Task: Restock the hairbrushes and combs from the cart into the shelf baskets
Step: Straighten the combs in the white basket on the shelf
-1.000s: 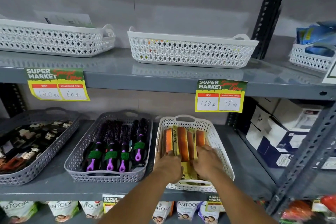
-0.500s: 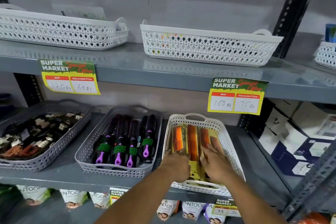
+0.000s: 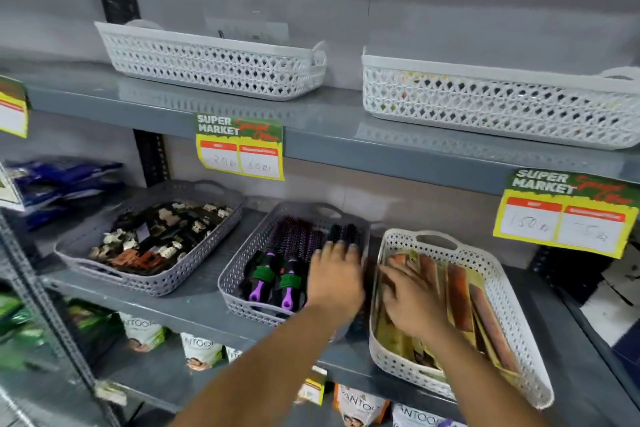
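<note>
Two hands work over the middle shelf (image 3: 194,302). The right hand (image 3: 408,305) lies flat in the white basket (image 3: 512,308), its fingers (image 3: 388,274) spread apart and pressing on the left-most packed combs (image 3: 460,291); the other comb packs lie just beside it to the right, untouched. The left hand (image 3: 334,276) hovers over the right side of the grey basket (image 3: 239,274), fingers apart and pointing at the bristle heads of the brushes (image 3: 277,274); blur hides whether they touch. Two purple handles show to its left. Farther left sits a grey basket of hair clips (image 3: 156,239). Above, on the top shelf, stand two white baskets.
</note>
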### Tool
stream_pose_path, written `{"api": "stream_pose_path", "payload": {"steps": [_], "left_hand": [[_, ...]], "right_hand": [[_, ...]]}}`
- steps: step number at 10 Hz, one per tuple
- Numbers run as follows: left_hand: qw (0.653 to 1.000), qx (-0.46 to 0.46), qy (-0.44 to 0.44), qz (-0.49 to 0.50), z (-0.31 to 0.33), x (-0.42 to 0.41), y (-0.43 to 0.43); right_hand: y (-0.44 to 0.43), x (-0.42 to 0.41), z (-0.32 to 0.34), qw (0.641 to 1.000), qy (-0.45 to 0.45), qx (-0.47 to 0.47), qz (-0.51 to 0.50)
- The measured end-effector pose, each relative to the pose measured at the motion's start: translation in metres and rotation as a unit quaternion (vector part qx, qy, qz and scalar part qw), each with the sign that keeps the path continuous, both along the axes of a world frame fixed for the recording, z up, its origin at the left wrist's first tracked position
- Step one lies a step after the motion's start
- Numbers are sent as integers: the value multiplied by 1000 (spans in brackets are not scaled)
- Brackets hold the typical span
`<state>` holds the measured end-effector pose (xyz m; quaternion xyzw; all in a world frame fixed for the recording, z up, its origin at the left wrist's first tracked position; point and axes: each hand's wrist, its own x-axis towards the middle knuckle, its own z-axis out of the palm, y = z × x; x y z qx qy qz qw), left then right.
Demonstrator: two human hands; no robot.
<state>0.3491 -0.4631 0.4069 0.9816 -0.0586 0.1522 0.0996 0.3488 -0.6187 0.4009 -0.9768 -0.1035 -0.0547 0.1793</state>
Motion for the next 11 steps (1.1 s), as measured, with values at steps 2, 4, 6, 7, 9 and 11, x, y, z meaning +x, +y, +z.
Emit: {"api": "stream_pose_path", "payload": {"steps": [2,4,6,7,9,11], "left_hand": [[965,48,236,104,-20,10,75],[960,114,256,29,-26,26,75],[956,53,286,-34,-29,32,99],[953,65,287,-69,-29,33,108],[949,109,284,-86,-26,30,113],[975,57,204,-67,-8,17,106]], "right_hand": [[81,6,1,987,68,-127,64],[104,22,-3,963,146,-218,55],[105,24,-2,960,135,-240,53],[107,21,-4,960,94,-257,65],[107,18,-6,960,80,-258,74],[94,2,9,991,32,-121,46]]}}
